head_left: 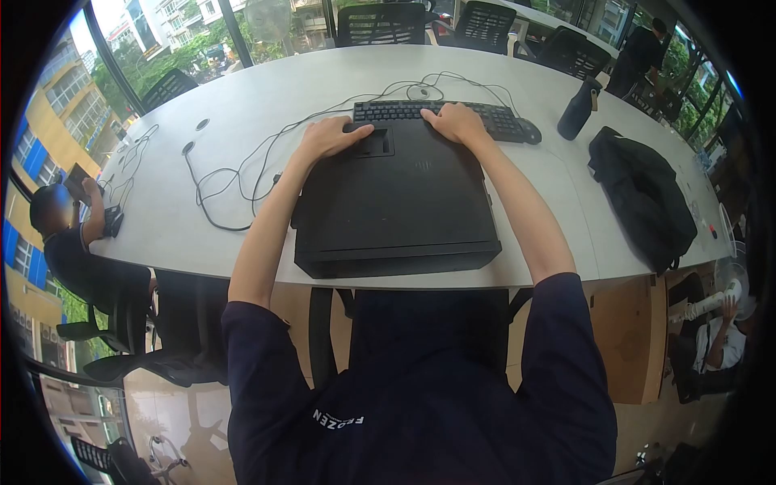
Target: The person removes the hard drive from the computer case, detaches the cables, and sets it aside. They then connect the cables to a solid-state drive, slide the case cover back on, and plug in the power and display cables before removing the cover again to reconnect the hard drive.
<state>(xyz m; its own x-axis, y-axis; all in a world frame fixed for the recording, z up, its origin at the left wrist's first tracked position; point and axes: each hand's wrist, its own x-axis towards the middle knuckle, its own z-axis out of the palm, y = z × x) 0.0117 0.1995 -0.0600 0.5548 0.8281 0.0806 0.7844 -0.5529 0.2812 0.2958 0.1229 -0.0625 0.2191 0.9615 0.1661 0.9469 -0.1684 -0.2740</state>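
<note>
A black computer case (396, 198) lies flat on the white table (242, 97), near its front edge. My left hand (333, 137) rests on the far left corner of the case, thumb stretched over the top beside a recessed handle (378, 143). At the far right part of the case, my right hand (457, 124) lies with its thumb on the top; its other fingers reach over the far edge and are partly hidden. A black keyboard (501, 123) sits just behind the case, close to both hands. The mouse (529, 132) touches the keyboard's right end.
Black cables (239, 174) spread over the table's left and back. On the right are a dark bottle (577, 110) and a black backpack (644, 194). One person (73, 234) sits at left; others are at right. Chairs (380, 26) stand behind the table.
</note>
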